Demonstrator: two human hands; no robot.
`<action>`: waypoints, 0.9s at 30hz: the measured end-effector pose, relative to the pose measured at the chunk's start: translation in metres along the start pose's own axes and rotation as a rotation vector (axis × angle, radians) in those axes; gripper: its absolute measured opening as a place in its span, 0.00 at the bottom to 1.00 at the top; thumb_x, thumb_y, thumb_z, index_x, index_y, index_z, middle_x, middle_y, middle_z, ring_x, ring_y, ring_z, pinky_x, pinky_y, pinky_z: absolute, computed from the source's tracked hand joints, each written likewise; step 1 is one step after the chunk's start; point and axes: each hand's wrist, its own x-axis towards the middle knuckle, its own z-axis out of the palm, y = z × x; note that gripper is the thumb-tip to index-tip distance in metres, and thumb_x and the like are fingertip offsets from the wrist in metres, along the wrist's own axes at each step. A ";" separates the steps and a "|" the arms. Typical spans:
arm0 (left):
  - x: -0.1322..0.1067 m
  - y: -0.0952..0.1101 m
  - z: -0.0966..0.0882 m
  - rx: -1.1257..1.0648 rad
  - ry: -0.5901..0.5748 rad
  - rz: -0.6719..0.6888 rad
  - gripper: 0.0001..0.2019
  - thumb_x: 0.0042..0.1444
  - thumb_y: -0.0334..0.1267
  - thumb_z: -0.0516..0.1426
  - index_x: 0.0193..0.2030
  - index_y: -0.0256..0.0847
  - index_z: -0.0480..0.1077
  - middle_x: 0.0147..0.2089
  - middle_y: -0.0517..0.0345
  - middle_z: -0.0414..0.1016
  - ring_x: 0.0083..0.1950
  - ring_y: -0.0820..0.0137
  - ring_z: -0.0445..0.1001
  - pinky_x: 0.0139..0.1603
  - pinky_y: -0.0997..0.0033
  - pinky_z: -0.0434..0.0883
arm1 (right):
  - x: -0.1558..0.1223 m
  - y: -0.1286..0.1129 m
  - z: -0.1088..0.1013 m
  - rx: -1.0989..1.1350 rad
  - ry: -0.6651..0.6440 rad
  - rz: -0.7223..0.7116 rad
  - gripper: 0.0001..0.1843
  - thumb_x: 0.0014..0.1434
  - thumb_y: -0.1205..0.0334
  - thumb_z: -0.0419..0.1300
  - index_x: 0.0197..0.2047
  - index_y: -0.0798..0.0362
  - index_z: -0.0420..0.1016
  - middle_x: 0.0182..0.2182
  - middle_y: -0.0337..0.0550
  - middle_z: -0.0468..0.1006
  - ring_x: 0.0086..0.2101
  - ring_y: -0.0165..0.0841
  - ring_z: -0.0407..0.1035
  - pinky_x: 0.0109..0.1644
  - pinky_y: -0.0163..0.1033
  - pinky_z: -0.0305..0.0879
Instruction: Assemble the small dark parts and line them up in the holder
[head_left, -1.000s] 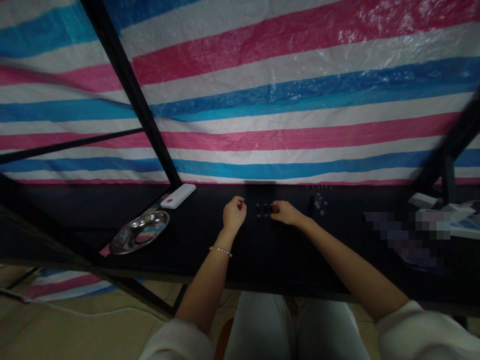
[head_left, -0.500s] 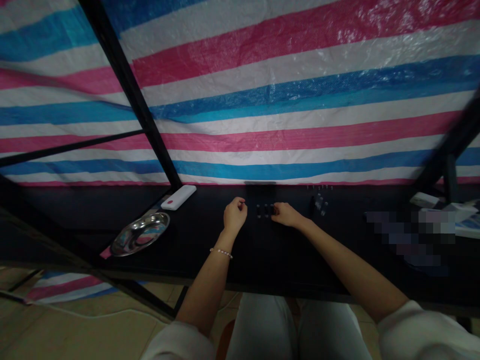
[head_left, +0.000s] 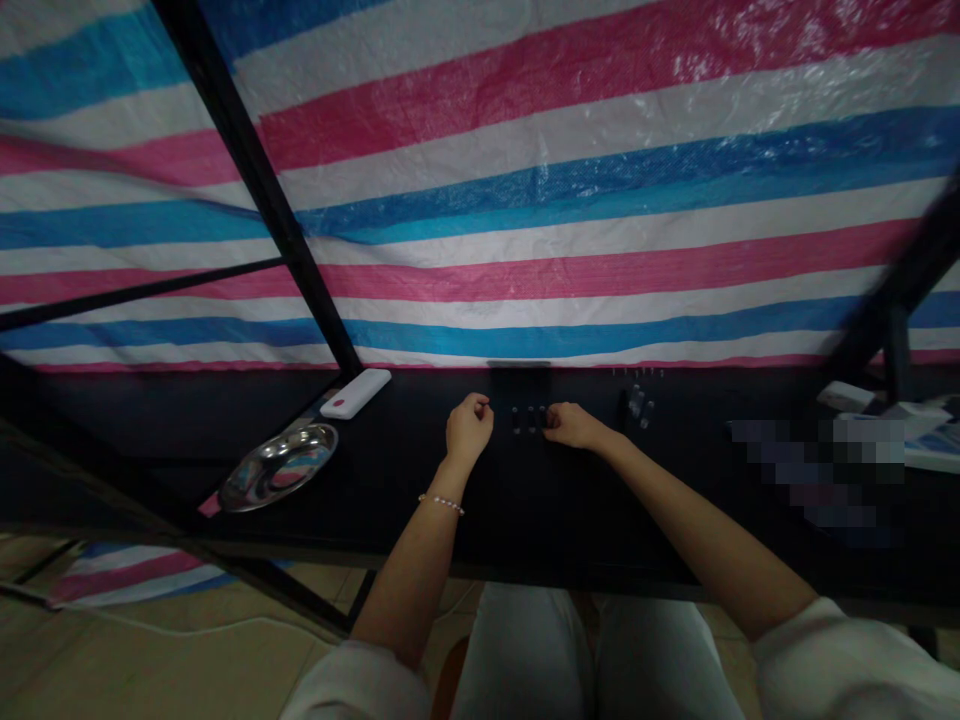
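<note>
Your right hand [head_left: 571, 426] is narrowed against the small dark pieces [head_left: 529, 419] on the black table [head_left: 540, 520]; your left hand [head_left: 469, 428] is curled beside them, any hold unclear; one careless brush could topple these closely spaced pieces.

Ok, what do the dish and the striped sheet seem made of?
The dish looks like polished stainless steel, since it mirrors the stripes. The sheet looks like woven plastic tarp, with a fine weave and glossy creases, though the exact plastic can't be told.
</note>
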 end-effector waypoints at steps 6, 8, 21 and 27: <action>-0.001 0.000 0.000 -0.004 0.010 0.001 0.08 0.49 0.32 0.52 0.36 0.40 0.69 0.27 0.60 0.71 0.28 0.74 0.68 0.32 0.75 0.63 | -0.011 -0.002 -0.008 0.023 -0.032 0.045 0.10 0.47 0.67 0.57 0.36 0.58 0.72 0.30 0.44 0.76 0.29 0.29 0.69 0.29 0.29 0.59; -0.001 0.000 0.000 -0.006 0.014 0.004 0.08 0.49 0.32 0.52 0.36 0.40 0.69 0.26 0.60 0.71 0.28 0.74 0.68 0.32 0.75 0.62 | -0.015 -0.003 -0.010 0.022 -0.034 0.057 0.11 0.47 0.68 0.56 0.36 0.58 0.72 0.30 0.44 0.76 0.28 0.28 0.69 0.29 0.29 0.59; -0.032 0.068 -0.017 -0.194 0.125 0.393 0.10 0.54 0.35 0.49 0.40 0.39 0.69 0.28 0.59 0.70 0.25 0.77 0.65 0.31 0.77 0.64 | -0.082 0.034 -0.061 0.022 -0.161 0.266 0.11 0.53 0.60 0.54 0.29 0.58 0.74 0.23 0.45 0.76 0.21 0.28 0.67 0.25 0.31 0.58; -0.051 0.124 0.035 -0.221 -0.420 0.401 0.14 0.50 0.33 0.53 0.46 0.38 0.66 0.31 0.60 0.73 0.30 0.75 0.70 0.35 0.75 0.67 | -0.093 0.081 -0.078 -0.177 0.074 0.523 0.16 0.51 0.53 0.56 0.28 0.58 0.75 0.29 0.52 0.77 0.30 0.37 0.72 0.29 0.35 0.59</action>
